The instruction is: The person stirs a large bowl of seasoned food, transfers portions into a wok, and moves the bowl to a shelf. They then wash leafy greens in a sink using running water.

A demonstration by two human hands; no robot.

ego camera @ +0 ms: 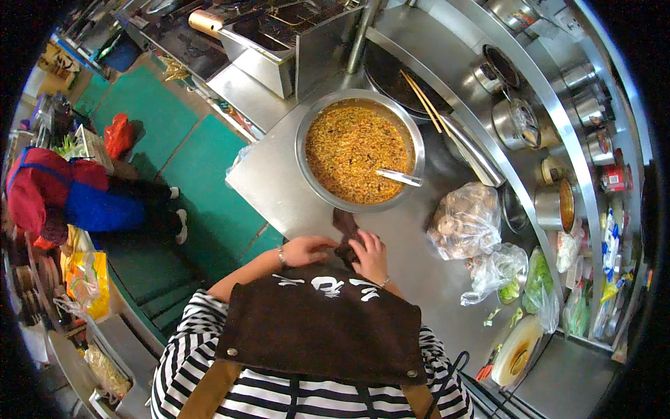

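Note:
A strip of dark brown cloth (345, 230) lies between my hands, just below the steel basin. My right hand (370, 256) has its fingers curled over the cloth's right side. From the left, my left hand (309, 250) reaches in with its fingertips at the cloth's edge; whether it grips is unclear. The dark brown apron (319, 324) that I wear hides part of both hands. Beyond them, the wide steel basin (361, 152) is full of a yellow-orange, chopped-looking mixture in liquid. A spoon or ladle handle (400, 177) sticks out of it over the right rim.
A large wok (390, 78) with long chopsticks (421, 99) stands behind the basin. To the right sit a filled clear plastic bag (466, 220), bagged greens (542, 283) and a round chopping board (518, 351). Pots line the shelves. Another person (78, 194) stands on the left.

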